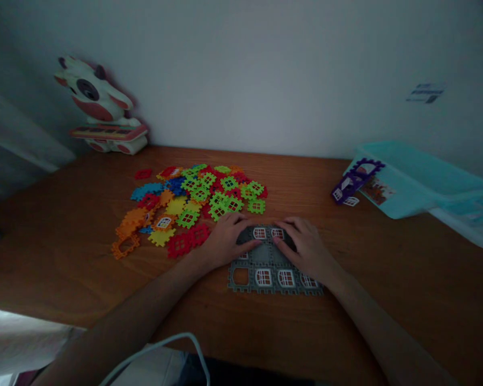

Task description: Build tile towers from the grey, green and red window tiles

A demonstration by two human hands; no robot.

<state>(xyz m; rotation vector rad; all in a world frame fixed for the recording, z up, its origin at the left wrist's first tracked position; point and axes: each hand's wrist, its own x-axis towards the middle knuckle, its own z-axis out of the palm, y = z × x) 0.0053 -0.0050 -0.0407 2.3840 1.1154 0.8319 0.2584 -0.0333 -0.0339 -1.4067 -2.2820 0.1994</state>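
My left hand (pixel 228 240) is curving loosely around the upper left of a grey panel (pixel 261 255), thumb reaching inward, while my right hand (pixel 306 245) is mirroring it at the upper right. In this dim light I can't tell whether my fingers are gripping the edges. The panel is lying on the wooden table (pixel 177 305) before me; coloured tiles (pixel 191 206) are sprawling beyond my left hand, and a turquoise bin (pixel 421 185) is sitting far right.

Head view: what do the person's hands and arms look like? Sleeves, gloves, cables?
Left hand and right hand are bare, five-fingered, no gloves visible. Forearms show no sleeves, watches or markings. A pale cable loops by the left forearm; attachment unclear.
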